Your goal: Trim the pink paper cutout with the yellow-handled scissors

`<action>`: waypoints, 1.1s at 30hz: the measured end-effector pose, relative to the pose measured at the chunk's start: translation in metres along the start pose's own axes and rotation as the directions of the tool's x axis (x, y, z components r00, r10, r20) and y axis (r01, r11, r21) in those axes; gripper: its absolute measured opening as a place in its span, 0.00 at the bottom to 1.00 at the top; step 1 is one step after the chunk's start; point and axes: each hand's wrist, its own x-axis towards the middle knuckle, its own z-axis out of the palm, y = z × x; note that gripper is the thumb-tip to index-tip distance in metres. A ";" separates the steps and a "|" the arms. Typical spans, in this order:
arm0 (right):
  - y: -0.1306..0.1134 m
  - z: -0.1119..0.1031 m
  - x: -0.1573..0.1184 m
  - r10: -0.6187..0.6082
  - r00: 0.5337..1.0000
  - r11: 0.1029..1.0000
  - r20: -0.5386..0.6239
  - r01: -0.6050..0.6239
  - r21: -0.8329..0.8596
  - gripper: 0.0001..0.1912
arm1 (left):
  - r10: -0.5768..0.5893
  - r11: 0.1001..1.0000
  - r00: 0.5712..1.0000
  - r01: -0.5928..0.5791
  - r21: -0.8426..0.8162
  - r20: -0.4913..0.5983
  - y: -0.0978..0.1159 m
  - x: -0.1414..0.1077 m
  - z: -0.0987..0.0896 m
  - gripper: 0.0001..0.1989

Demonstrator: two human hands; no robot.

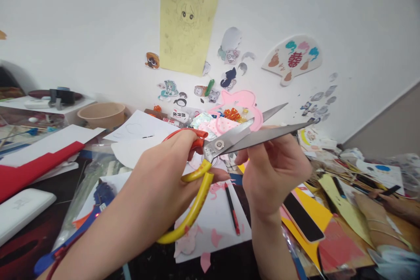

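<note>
My left hand point(167, 170) is wrapped around the handles, one red and one yellow, of a pair of scissors point(236, 135). Their long metal blades stand apart and point right. Between the blades is a pink paper cutout point(241, 96), a curved outline with an open middle. My right hand point(275, 166) pinches the lower part of the cutout behind the lower blade; its fingertips are partly hidden. Below the hands, a white sheet point(226, 227) bears pink paper scraps point(216, 237) and a red and black pen point(232, 210).
At the right, another person's hand point(390, 199) holds a dark pen. A phone point(303, 218) lies on yellow paper nearby. To the left are a blue glue gun point(98, 210), a white power bank point(26, 210), red card point(36, 166) and a tan bowl point(101, 113). Behind rises a wall with stickers.
</note>
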 end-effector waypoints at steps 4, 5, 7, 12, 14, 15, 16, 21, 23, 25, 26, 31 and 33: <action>0.003 0.001 -0.001 -0.035 0.998 0.999 -0.043 0.035 0.007 0.07 | -0.005 1.000 1.000 0.005 -0.012 -0.009 0.001 -0.001 0.001 0.17; 0.003 0.001 -0.001 -0.041 0.998 0.999 -0.045 0.041 -0.001 0.07 | -0.004 1.000 1.000 0.004 -0.014 -0.011 0.002 -0.001 0.001 0.17; 0.003 0.001 -0.001 -0.056 0.998 0.998 -0.039 0.055 -0.033 0.07 | -0.003 1.000 1.000 0.003 -0.014 -0.015 0.002 -0.001 0.001 0.18; 0.001 0.001 -0.001 -0.074 0.996 0.997 -0.042 0.072 -0.040 0.08 | -0.009 1.000 1.000 0.009 -0.012 -0.012 0.004 -0.003 0.001 0.17; 0.003 0.002 -0.002 -0.085 0.995 0.996 -0.058 0.084 -0.023 0.08 | -0.005 1.000 1.000 0.005 -0.010 -0.003 0.005 -0.003 0.001 0.16; 0.004 0.002 -0.002 -0.090 0.994 0.996 -0.069 0.089 -0.015 0.08 | -0.006 1.000 1.000 0.006 -0.008 -0.001 0.005 -0.003 0.001 0.16; 0.006 0.003 -0.002 -0.094 0.992 0.996 -0.081 0.093 -0.010 0.08 | -0.007 1.000 1.000 0.007 -0.005 -0.005 0.005 -0.004 0.001 0.17; 0.013 0.002 0.000 -0.073 0.996 0.997 -0.044 0.072 -0.031 0.04 | -0.008 1.000 0.999 0.009 0.028 -0.035 0.003 -0.004 0.001 0.18; 0.013 0.001 0.002 -0.062 0.998 0.998 0.016 0.062 -0.024 0.03 | -0.001 0.999 0.999 0.003 0.040 -0.037 0.003 -0.004 0.002 0.18; 0.012 -0.002 0.005 -0.054 0.997 0.999 0.053 0.053 0.011 0.04 | 0.015 0.999 0.999 -0.013 0.046 -0.045 0.002 -0.004 0.002 0.17; 0.012 -0.003 0.006 -0.047 0.997 0.998 0.068 0.045 0.039 0.04 | 0.022 0.999 0.998 -0.019 0.047 -0.050 0.002 -0.004 0.002 0.17; 0.011 -0.009 0.009 -0.013 0.990 0.989 0.140 -0.007 0.145 0.04 | 0.012 0.999 0.999 -0.010 0.049 -0.047 0.003 -0.003 0.000 0.16; 0.011 -0.010 0.009 -0.008 0.991 0.991 0.135 -0.010 0.131 0.05 | 0.012 0.999 0.999 -0.009 0.054 -0.053 0.003 -0.003 0.000 0.16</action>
